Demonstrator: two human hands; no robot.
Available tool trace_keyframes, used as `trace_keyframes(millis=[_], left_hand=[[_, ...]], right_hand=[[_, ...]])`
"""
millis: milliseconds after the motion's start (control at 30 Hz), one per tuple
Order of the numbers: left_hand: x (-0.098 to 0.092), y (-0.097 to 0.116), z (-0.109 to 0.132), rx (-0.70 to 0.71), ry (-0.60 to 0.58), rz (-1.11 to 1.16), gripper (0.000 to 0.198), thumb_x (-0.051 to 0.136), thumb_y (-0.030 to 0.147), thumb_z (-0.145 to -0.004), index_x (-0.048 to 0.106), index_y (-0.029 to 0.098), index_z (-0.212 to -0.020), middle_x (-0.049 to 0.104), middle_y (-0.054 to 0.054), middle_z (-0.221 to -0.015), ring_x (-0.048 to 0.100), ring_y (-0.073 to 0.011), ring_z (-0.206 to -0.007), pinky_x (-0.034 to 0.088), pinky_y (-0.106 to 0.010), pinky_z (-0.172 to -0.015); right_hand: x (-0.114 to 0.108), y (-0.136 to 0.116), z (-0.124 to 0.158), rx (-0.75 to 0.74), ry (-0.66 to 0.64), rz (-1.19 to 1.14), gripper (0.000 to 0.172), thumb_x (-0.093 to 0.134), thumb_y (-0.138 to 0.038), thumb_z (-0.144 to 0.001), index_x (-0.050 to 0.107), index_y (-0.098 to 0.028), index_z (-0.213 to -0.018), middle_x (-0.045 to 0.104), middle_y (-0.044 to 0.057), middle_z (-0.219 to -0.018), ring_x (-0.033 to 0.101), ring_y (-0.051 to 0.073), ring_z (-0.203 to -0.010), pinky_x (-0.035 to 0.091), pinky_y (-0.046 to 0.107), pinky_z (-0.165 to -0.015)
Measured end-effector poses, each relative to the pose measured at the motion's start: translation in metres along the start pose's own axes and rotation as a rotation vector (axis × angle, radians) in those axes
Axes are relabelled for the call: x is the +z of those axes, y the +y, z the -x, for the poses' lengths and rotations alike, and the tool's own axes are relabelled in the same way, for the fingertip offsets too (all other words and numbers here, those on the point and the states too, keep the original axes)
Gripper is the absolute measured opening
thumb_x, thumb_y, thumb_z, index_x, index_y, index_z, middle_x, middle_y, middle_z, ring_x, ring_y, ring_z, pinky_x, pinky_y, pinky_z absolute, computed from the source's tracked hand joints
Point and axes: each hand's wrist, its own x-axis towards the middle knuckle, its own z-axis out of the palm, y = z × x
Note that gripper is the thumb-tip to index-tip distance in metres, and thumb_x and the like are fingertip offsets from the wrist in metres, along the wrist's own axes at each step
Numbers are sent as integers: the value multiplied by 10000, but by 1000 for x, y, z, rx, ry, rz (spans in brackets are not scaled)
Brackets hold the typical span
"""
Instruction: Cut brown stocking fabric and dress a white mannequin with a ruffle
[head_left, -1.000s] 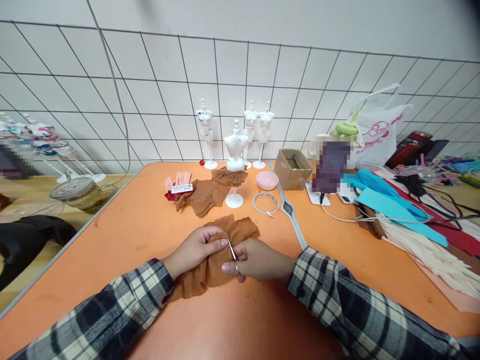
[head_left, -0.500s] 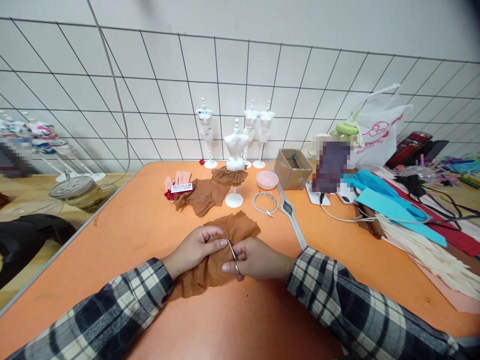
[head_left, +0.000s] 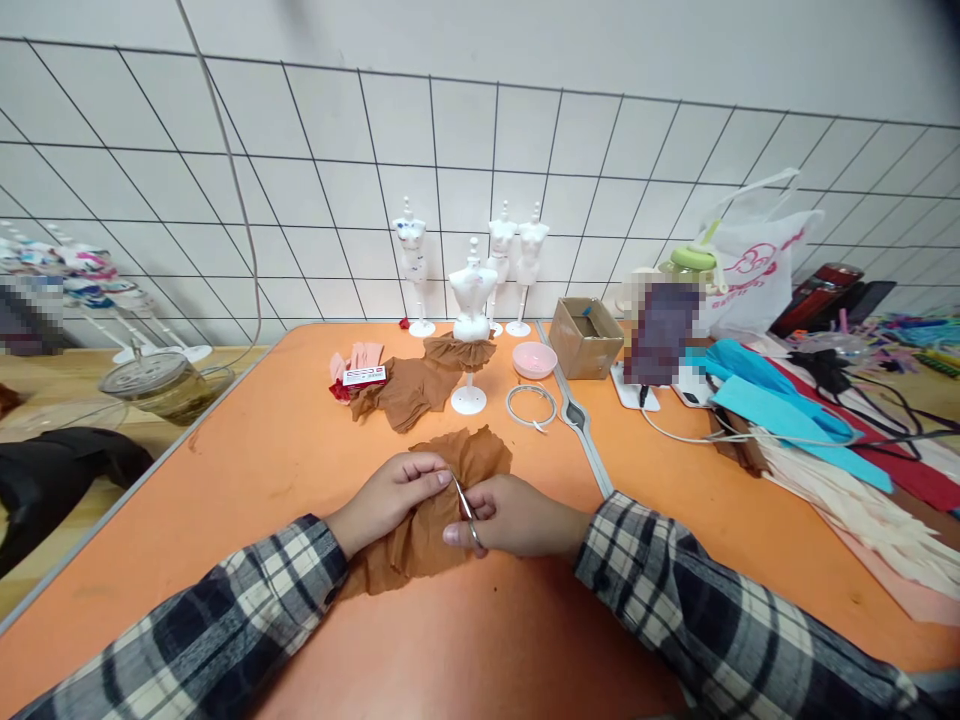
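Observation:
My left hand (head_left: 397,497) is closed on a crumpled piece of brown fabric (head_left: 427,545), pinching it between thumb and fingers. Small metal scissors (head_left: 466,508) are in my right hand (head_left: 517,515), with the thumb at the handle loop. Their tips point at the cloth right beside my left fingertips; the fabric partly hides behind both hands. Just beyond stands a small white dress form (head_left: 472,300) wearing a ruffled brown skirt (head_left: 459,352). More brown fabric (head_left: 409,393) lies to its left.
Several white dress forms (head_left: 412,260) stand by the tiled wall. A pink bowl (head_left: 535,360), a coil of wire (head_left: 531,405) and a cardboard box (head_left: 587,338) sit right of centre. Farther right are a phone (head_left: 666,332) and stacked cloth strips (head_left: 855,500).
The far right edge of the brown fabric has drawn in slightly to the left. Both hands stay almost in place, and the scissors look more closed than before.

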Motion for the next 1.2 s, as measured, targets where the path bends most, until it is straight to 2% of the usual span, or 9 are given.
trace_keyframes(millis=[233,367,800,900,1033,1200], left_hand=[[1,0,0,21,5,-9,358,615,482,-833,588,152,-698,522,24,-659,469,-128,-634,386,-234,-602],[1,1,-1,73,-29,-76,369,583,467,-865,573,151,-675,483,32,-653,430,-116,-627,366,-227,-595],[0,-1,-3,79,-50,-146,361,556,452,-882,567,147,-689,484,28,-660,435,-123,-646,365,-230,-605],[-1,-2,-3,69,-61,-132,349,558,442,-881,576,142,-705,506,26,-670,457,-125,-655,379,-230,-618],[-1,0,-2,82,-85,-134,321,561,401,-886,585,137,-705,516,30,-673,464,-118,-660,384,-222,-629],[-1,1,-2,93,-94,-120,300,561,375,-890,606,132,-720,540,28,-679,477,-115,-662,386,-217,-627]], right_hand=[[1,0,-1,33,21,14,339,644,-485,-818,628,-152,-755,598,-21,-579,534,81,-520,392,168,-491],[0,-3,2,24,19,32,393,645,-547,-800,629,-156,-767,624,-11,-631,524,83,-529,364,166,-447],[0,-8,2,99,10,64,372,612,-531,-815,617,-161,-773,638,2,-639,528,83,-503,387,146,-376],[-1,-7,2,99,1,74,338,611,-499,-823,612,-165,-769,625,-11,-608,520,78,-490,378,142,-373],[-1,-8,3,110,1,68,383,593,-548,-823,611,-172,-753,638,-9,-636,529,82,-502,407,149,-377],[-1,-8,2,81,6,95,373,612,-516,-819,599,-163,-701,610,-17,-583,490,68,-450,376,146,-366]])
